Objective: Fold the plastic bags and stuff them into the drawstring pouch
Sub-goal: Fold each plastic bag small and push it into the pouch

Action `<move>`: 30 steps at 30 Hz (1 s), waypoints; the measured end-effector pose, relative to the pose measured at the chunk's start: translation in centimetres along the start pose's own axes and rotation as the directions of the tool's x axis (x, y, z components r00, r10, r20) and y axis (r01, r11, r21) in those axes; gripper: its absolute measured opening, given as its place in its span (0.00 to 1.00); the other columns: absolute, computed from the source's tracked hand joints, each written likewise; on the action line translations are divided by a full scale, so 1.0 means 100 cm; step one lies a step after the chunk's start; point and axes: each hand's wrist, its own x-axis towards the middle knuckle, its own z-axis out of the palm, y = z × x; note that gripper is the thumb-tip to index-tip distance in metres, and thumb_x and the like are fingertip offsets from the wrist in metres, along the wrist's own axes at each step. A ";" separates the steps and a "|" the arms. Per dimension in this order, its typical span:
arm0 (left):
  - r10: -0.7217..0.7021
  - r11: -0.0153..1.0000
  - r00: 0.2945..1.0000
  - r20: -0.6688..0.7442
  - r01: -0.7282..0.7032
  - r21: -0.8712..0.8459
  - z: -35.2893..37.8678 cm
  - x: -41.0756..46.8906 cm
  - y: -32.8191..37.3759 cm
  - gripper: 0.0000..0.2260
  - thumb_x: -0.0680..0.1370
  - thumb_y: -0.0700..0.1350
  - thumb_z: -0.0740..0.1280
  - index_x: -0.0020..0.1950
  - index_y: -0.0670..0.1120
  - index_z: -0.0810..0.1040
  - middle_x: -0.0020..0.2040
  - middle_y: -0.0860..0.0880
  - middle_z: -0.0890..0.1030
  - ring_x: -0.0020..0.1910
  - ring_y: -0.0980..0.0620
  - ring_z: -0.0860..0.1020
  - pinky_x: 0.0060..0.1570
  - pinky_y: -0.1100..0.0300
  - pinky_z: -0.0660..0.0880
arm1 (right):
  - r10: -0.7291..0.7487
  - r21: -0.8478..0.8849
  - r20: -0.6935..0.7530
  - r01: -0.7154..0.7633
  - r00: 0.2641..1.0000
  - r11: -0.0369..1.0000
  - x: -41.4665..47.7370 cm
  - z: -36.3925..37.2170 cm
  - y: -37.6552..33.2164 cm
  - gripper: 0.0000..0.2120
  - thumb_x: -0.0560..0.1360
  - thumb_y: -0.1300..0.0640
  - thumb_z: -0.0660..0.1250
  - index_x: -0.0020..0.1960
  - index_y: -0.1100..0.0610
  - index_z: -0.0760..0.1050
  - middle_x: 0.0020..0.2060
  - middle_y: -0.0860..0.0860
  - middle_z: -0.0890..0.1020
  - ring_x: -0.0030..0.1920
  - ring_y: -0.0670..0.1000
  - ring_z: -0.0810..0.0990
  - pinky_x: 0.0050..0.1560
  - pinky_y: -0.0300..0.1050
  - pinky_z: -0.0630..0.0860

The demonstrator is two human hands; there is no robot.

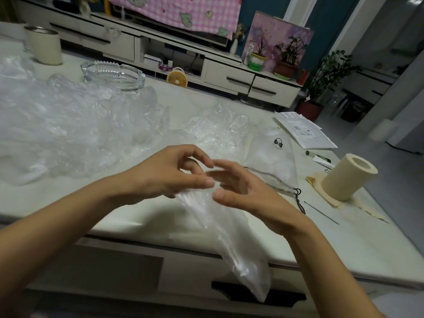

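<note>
At the far left of the desk (128, 214) stands a cream cup (43, 45), and in front of it a large heap of clear plastic bags (57, 129) spreads over the left half of the top. A glass ashtray (113, 75) sits just behind the heap's right end. Near the middle lies a smaller crumpled pile (218, 127) of the same clear film.

The left hand (167, 173) hovers over the front edge of the desk, fingers curled and thumb stretched forward. The top end of one plastic bag (220, 232) comes out from under its thumb and palm, so this hand grips the bag. The bag hangs down past the desk edge, in front of the drawer. The right hand (243, 191) is just beside the left, its thumb at the bag's top and its fingers spread and blurred; whether it holds the bag I cannot tell.

Just behind the right hand lies the drawstring pouch (275, 157) - translucent, with a small black mark - flat on the desk, its dark cord (297, 196) trailing toward the front. Farther right are some papers (305, 131) and a cream roll (346, 177).
</note>
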 end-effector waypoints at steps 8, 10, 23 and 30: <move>0.052 0.998 0.952 -0.300 -0.042 0.040 -0.013 0.007 -0.005 0.10 0.68 0.45 0.74 0.46 0.46 0.78 0.35 0.50 0.77 0.22 0.59 0.68 0.21 0.70 0.64 | 0.064 0.137 -0.001 -0.063 0.998 0.989 -0.004 0.001 0.004 0.04 0.73 0.62 0.69 0.40 0.58 0.76 0.31 0.46 0.76 0.32 0.42 0.72 0.34 0.32 0.69; 0.009 0.997 0.942 -0.337 -0.036 -0.073 -0.013 0.007 -0.010 0.20 0.64 0.56 0.77 0.50 0.49 0.77 0.40 0.52 0.79 0.28 0.60 0.76 0.28 0.69 0.72 | 0.044 0.202 -0.085 -0.026 0.995 0.979 -0.004 0.001 0.006 0.04 0.73 0.62 0.68 0.41 0.60 0.75 0.31 0.46 0.75 0.31 0.42 0.72 0.34 0.32 0.70; -0.145 0.969 0.983 -0.108 0.119 -0.215 0.041 0.004 -0.019 0.06 0.77 0.35 0.65 0.52 0.37 0.78 0.45 0.39 0.83 0.40 0.47 0.81 0.35 0.61 0.80 | 0.048 0.328 -0.223 0.029 0.974 0.944 -0.007 0.014 0.007 0.13 0.73 0.73 0.63 0.44 0.57 0.81 0.41 0.54 0.81 0.43 0.53 0.78 0.48 0.46 0.74; -0.327 0.773 0.928 0.179 0.372 -0.514 0.042 0.006 -0.022 0.21 0.73 0.55 0.63 0.55 0.39 0.77 0.50 0.36 0.80 0.45 0.41 0.81 0.42 0.52 0.80 | -0.041 0.192 -0.348 0.114 0.937 0.975 -0.006 0.013 0.007 0.28 0.68 0.80 0.55 0.27 0.53 0.81 0.39 0.45 0.82 0.45 0.47 0.80 0.43 0.39 0.76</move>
